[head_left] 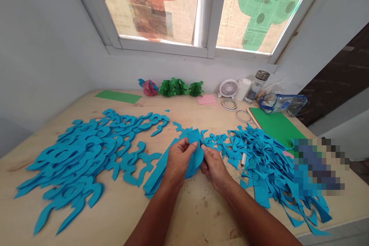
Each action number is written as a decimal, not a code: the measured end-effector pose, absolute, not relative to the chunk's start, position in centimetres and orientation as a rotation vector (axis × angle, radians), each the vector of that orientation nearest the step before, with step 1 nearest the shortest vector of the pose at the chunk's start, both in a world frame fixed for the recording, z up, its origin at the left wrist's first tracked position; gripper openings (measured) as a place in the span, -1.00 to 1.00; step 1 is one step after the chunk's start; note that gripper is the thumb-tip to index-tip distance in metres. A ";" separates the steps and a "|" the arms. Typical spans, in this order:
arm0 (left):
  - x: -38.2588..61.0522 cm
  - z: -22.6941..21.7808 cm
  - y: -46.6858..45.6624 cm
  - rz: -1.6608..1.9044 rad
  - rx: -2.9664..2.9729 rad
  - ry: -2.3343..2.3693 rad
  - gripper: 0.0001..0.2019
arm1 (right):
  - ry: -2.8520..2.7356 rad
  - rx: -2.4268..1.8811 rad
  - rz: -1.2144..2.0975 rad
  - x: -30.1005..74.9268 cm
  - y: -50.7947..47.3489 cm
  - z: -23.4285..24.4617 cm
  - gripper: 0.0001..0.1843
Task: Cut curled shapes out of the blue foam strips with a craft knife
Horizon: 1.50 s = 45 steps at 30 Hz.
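My left hand [180, 157] and my right hand [212, 165] meet over the middle of the wooden table [187, 207]. Both are closed on a folded blue paper piece [195, 153], the left pinching its top edge, the right gripping its right side. Under and left of my hands lies a stack of blue paper strips [157, 177]. A wide spread of blue cut-out shapes [86, 157] covers the table's left half. A pile of blue paper scraps [265, 161] lies to the right of my hands.
Along the back wall stand pink and green paper flowers [173, 87], a small white fan [228, 88], a glass jar [255, 84] and tape rolls [230, 104]. Green paper sheets [273, 125] lie at the back right, another [118, 97] at the back left.
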<state>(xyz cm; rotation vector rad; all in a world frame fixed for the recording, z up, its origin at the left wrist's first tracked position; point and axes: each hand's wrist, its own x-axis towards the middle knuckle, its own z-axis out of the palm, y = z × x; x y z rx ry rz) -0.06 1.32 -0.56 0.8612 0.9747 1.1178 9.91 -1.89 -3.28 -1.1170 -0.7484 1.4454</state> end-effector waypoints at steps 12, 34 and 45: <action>0.0 -0.8 1.4 1.163 0.825 1.000 -0.74 | -0.795 -1.125 1.478 10.3 -1.9 -3.5 -0.46; -0.5 -0.8 1.9 1.064 0.798 0.998 -0.78 | -0.789 -1.175 1.495 9.9 -1.9 -3.4 -0.48; -0.6 -1.2 1.9 1.061 0.867 1.003 -0.74 | -0.768 -1.154 1.511 10.0 -2.0 -2.7 -0.47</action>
